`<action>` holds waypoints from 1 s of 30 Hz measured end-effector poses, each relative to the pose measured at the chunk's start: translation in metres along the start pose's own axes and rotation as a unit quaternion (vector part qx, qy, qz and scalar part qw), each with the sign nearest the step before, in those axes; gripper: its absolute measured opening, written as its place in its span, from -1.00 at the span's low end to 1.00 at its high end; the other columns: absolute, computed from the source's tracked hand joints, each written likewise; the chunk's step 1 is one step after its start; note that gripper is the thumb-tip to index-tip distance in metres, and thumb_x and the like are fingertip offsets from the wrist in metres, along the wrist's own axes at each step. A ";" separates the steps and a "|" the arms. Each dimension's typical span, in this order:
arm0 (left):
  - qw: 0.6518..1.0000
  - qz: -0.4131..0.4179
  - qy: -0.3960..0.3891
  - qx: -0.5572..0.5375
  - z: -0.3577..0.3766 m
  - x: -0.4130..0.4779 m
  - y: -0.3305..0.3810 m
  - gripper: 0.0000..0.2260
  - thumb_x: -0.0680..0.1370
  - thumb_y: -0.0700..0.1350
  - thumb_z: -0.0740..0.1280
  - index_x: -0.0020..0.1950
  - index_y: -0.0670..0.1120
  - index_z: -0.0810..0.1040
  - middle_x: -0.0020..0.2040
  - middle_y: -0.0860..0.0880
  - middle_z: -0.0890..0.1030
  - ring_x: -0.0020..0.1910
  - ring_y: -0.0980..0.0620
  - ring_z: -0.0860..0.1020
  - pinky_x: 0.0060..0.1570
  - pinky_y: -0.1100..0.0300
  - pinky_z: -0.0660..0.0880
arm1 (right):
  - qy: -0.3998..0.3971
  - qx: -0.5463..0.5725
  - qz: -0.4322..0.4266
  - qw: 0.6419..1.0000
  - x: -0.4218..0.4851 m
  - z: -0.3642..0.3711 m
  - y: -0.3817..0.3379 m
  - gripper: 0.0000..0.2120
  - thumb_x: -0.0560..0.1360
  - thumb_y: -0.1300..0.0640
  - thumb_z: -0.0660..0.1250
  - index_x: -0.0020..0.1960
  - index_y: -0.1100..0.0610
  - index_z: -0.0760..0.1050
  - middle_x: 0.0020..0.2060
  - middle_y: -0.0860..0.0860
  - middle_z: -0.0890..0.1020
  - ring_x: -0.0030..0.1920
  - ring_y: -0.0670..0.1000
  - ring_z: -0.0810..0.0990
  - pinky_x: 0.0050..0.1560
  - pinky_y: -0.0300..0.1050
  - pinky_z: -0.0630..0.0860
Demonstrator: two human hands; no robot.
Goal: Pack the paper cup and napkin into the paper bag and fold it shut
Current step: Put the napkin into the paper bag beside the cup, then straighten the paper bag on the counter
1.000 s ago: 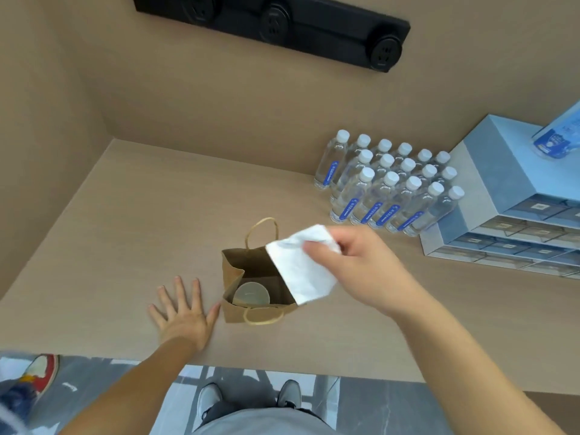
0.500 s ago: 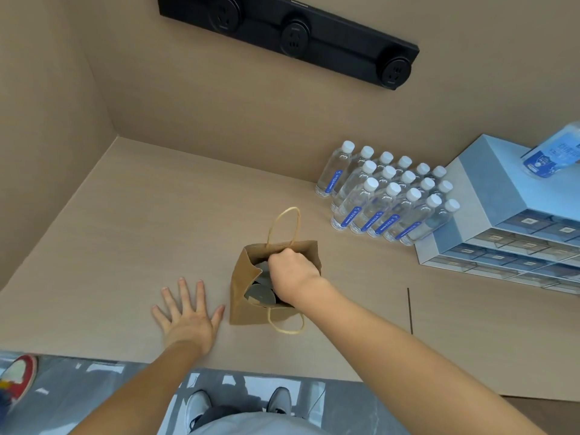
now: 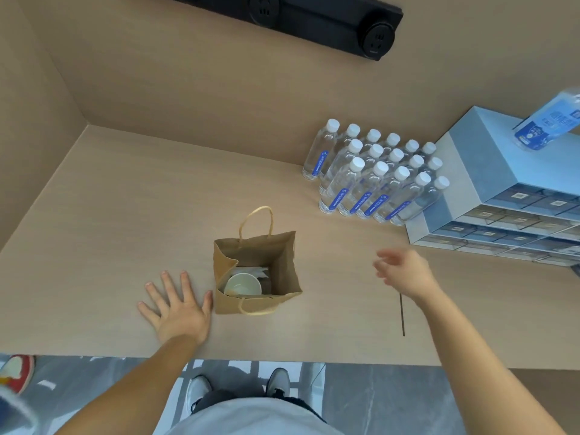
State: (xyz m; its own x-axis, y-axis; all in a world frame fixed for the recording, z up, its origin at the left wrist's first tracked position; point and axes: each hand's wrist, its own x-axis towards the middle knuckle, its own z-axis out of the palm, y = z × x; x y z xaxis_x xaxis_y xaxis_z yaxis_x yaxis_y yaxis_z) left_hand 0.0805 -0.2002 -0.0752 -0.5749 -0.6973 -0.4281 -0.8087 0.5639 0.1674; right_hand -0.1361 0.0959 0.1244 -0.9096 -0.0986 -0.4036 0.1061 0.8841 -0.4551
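A brown paper bag with twine handles stands open on the wooden counter. Inside it, at the left, sits the white paper cup, mouth up. The white napkin lies behind the cup inside the bag. My left hand rests flat on the counter with fingers spread, its thumb touching the bag's left side. My right hand hovers to the right of the bag, blurred, fingers apart and holding nothing.
Several water bottles stand grouped at the back right. A light blue drawer unit stands further right, with a bottle on top. A black socket strip runs along the wall. The counter's front edge is close to me.
My right hand carried the napkin into the bag, let it go there, and has pulled out to the right, empty. My left hand has stayed flat beside the bag.
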 end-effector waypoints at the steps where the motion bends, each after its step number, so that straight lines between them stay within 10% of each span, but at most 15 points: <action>1: 1.000 -0.002 0.008 0.003 0.001 -0.001 0.001 -0.37 0.56 0.25 -0.18 0.57 0.05 -0.22 0.60 -0.13 -0.28 0.54 -0.27 -0.33 0.27 -0.21 -0.60 | 0.010 -0.042 0.041 0.998 0.014 0.010 0.026 -0.65 0.48 0.12 0.34 0.25 0.18 0.55 0.08 0.09 0.69 0.19 0.14 0.60 0.31 -0.03 0.46; 9: 0.999 -0.017 0.038 0.027 0.013 0.001 0.003 -0.30 0.51 0.06 0.17 0.58 0.02 -0.07 0.62 -0.14 -0.17 0.55 -0.29 -0.26 0.45 -0.31 -0.30 | 0.028 -0.117 0.203 0.972 0.046 0.085 0.137 -0.63 0.57 0.12 0.23 0.26 0.35 0.43 0.25 0.31 0.47 0.25 0.31 0.47 0.28 0.07 0.42; 16: 0.992 -0.040 0.115 -0.024 0.024 0.007 0.006 -0.36 0.41 0.08 -0.10 0.51 0.06 0.21 0.58 -0.17 0.15 0.58 -0.16 -0.22 0.49 -0.31 -0.20 | 0.090 -0.073 0.122 0.986 0.053 0.100 0.142 -0.61 0.38 0.53 0.07 0.10 0.33 0.50 0.09 0.28 0.49 -0.02 0.30 0.53 0.02 0.03 0.48; 20: 0.989 -0.070 0.125 -0.036 0.033 0.013 0.002 -0.36 0.41 0.11 -0.16 0.47 0.10 0.26 0.58 -0.12 0.17 0.41 0.07 -0.56 0.51 -0.22 -0.23 | 0.042 -0.069 0.121 0.989 0.057 0.090 0.147 -0.75 0.42 0.38 0.24 0.06 0.27 0.56 -0.02 0.25 0.59 -0.10 0.23 0.54 -0.12 -0.09 0.48; 24: 0.992 -0.052 0.108 -0.048 0.034 0.018 -0.007 -0.38 0.47 0.15 -0.19 0.55 0.20 -0.10 0.57 0.08 -0.35 0.48 0.01 -0.48 0.50 -0.19 -0.34 | -0.025 -0.111 0.146 0.983 0.054 0.088 0.143 -0.80 0.39 0.16 0.35 -0.08 0.28 0.57 -0.19 0.16 0.54 -0.22 0.17 0.50 -0.23 -0.10 0.49; 28: 0.989 -0.055 0.123 -0.059 0.018 0.003 0.008 -0.31 0.38 0.17 -0.21 0.53 0.12 0.02 0.62 -0.11 0.03 0.32 0.13 -0.65 0.48 -0.12 -0.42 | -0.068 -0.142 0.140 0.978 0.051 0.095 0.138 -0.79 0.37 0.05 0.36 -0.19 0.20 0.47 -0.21 0.12 0.54 -0.22 0.15 0.55 -0.28 -0.12 0.47; 30: 0.981 -0.067 0.142 -0.113 0.012 -0.003 0.013 -0.34 0.34 0.18 -0.20 0.48 0.30 -0.10 0.62 -0.05 -0.16 0.38 0.11 -0.61 0.42 -0.01 -0.51 | -0.071 -0.141 0.137 0.978 0.052 0.095 0.138 -0.78 0.36 0.03 0.35 -0.21 0.19 0.45 -0.21 0.12 0.55 -0.22 0.16 0.58 -0.30 -0.13 0.49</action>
State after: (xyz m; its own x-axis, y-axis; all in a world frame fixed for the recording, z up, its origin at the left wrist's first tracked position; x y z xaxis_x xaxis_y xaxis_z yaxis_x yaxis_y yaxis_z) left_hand 0.0732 -0.1854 -0.0822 -0.4468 -0.8718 -0.2008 -0.8683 0.3685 0.3321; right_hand -0.1309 0.1691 -0.0345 -0.7950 0.1145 -0.5957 0.2049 0.9750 -0.0861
